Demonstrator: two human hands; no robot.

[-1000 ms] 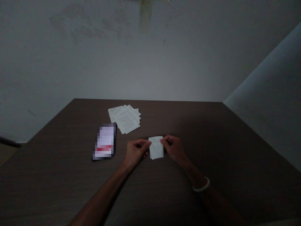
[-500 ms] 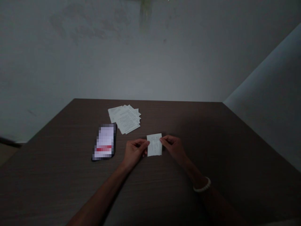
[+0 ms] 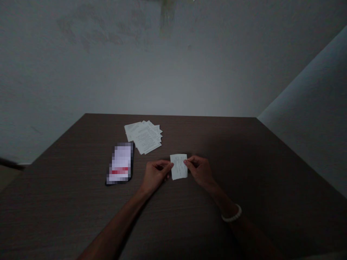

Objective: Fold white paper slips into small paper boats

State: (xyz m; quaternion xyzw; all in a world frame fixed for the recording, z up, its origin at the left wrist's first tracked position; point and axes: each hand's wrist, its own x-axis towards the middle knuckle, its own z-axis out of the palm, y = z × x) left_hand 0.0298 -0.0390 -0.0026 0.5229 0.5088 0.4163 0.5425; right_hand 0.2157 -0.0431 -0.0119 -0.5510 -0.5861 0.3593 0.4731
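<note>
The left hand [image 3: 155, 176] and right hand [image 3: 201, 171] stand apart with one small printed slip [image 3: 179, 169] between them, each clamped on it in a pinch: the left at the left edge, the right near the upper right corner. The slip is in front of the person, over the middle of the worktop [image 3: 168, 220]; whether its lower edge touches the surface I cannot tell.

The change is a small one. A second ago the slip sat a little lower between the hands and two layers parted along its bottom edge; now it sits slightly farther up and its outline is neater, with only a slight offset at the lower left corner. The hands have hardly shifted, and both grips persist. For the work in hand, this reads as an adjustment of the slip within the pinch, not a release. The print is too small to read.

Nothing else has moved noticeably. The pile [image 3: 148, 139] of similar slips lies fanned out beyond the left hand, and the phone [image 3: 120, 162], its screen blurred out, rests just beside the pile. A pale bracelet [image 3: 233, 217] circles the right wrist.
</note>
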